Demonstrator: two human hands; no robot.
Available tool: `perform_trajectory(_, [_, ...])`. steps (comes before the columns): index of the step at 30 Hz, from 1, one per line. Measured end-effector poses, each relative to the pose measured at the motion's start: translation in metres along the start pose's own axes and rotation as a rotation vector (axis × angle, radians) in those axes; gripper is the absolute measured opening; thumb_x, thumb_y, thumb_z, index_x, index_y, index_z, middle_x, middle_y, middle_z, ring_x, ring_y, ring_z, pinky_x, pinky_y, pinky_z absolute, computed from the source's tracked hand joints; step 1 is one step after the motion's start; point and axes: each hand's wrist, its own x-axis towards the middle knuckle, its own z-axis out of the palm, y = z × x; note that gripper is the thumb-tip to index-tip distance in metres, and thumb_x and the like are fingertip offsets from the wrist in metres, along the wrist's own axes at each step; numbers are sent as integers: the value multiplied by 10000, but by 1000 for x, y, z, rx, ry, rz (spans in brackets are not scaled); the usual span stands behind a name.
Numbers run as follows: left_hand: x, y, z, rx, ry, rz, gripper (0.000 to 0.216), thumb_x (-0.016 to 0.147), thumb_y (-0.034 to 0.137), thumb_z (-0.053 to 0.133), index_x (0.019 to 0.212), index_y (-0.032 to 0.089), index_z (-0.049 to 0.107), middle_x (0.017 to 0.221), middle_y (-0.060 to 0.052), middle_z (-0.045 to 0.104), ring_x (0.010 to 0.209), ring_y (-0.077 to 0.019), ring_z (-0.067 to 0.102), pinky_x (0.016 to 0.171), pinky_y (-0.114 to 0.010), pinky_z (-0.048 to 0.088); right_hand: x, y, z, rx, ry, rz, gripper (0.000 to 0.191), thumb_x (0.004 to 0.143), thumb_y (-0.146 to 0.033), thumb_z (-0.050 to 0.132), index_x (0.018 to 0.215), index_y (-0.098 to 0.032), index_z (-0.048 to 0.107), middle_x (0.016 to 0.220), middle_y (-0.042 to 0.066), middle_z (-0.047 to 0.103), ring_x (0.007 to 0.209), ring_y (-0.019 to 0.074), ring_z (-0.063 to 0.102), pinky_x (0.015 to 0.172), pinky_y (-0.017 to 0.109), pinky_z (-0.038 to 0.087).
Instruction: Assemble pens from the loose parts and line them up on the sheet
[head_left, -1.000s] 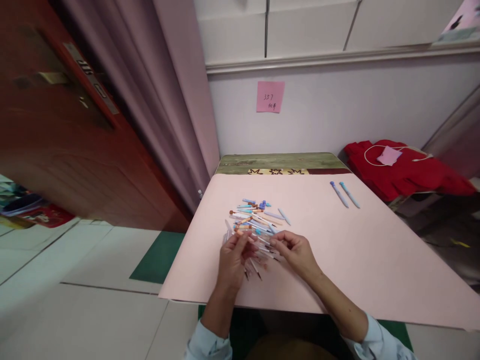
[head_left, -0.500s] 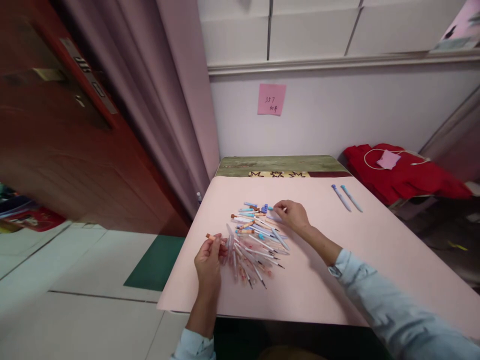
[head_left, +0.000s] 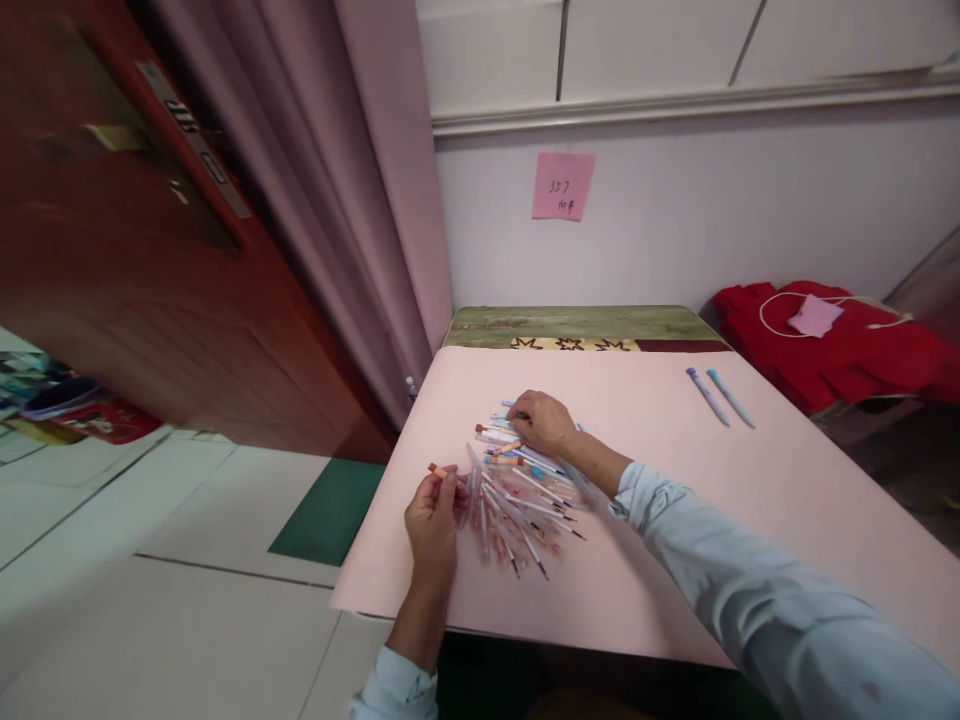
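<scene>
My left hand is closed on a small orange pen part with a brown end, at the left side of a loose pile of pen parts. In that pile lie white refills with dark tips, clear pen barrels, and orange and blue pieces. My right hand reaches over the far side of the pile, fingers bent together and pointing down. What its fingertips grip, if anything, is hidden. Part of the pile is covered by this hand.
Two whole pens, one purple-blue and one light blue, lie side by side at the right of the pink tabletop. Red cloth with a white cord is beyond the right edge. A door and curtain stand left.
My right hand has moved left across the far side of the pile. My left hand still holds the orange part. The view has shifted slightly.
</scene>
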Motion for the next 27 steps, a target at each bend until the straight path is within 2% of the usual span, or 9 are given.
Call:
perform_trajectory(5, [-1, 1, -1, -4, -8, -11, 387, 751, 440, 742, 979, 131, 699, 776, -39, 670, 643, -114, 584, 605, -231, 484, 2, -4, 2, -62, -41, -7, 234, 886, -255, 554, 1001, -221, 754, 1063, 69, 710, 1006, 201, 607, 880, 274, 392])
perform_trajectory(13, [-1, 4, 1, 9, -6, -8, 372, 742, 457, 746, 925, 136, 704, 749, -28, 666, 626, -109, 577, 600, -227, 477, -13, 18, -11, -131, -50, 34, 211, 866, -235, 545, 936, -222, 743, 986, 61, 720, 916, 194, 629, 810, 277, 388])
perform_trajectory(19, [-1, 3, 1, 5, -14, -24, 372, 739, 450, 749, 937, 140, 699, 746, -17, 659, 626, -105, 568, 590, -221, 467, -32, 36, -20, -165, -36, 157, 197, 853, -267, 550, 918, -230, 732, 964, 45, 721, 854, 194, 630, 720, 267, 386])
perform_trajectory(22, [-1, 3, 2, -3, -12, -25, 375, 722, 448, 762, 927, 140, 702, 725, -10, 649, 626, -108, 566, 592, -222, 467, -40, 44, -22, -151, -32, 222, 195, 860, -293, 555, 922, -230, 729, 958, 44, 724, 835, 192, 631, 680, 261, 377])
perform_trajectory(27, [-1, 4, 3, 7, -11, -12, 367, 734, 442, 755, 942, 144, 701, 746, -13, 656, 640, -110, 572, 611, -225, 468, -48, 44, -22, -33, -2, 214, 182, 858, -348, 602, 943, -255, 734, 945, 18, 728, 838, 175, 634, 679, 248, 381])
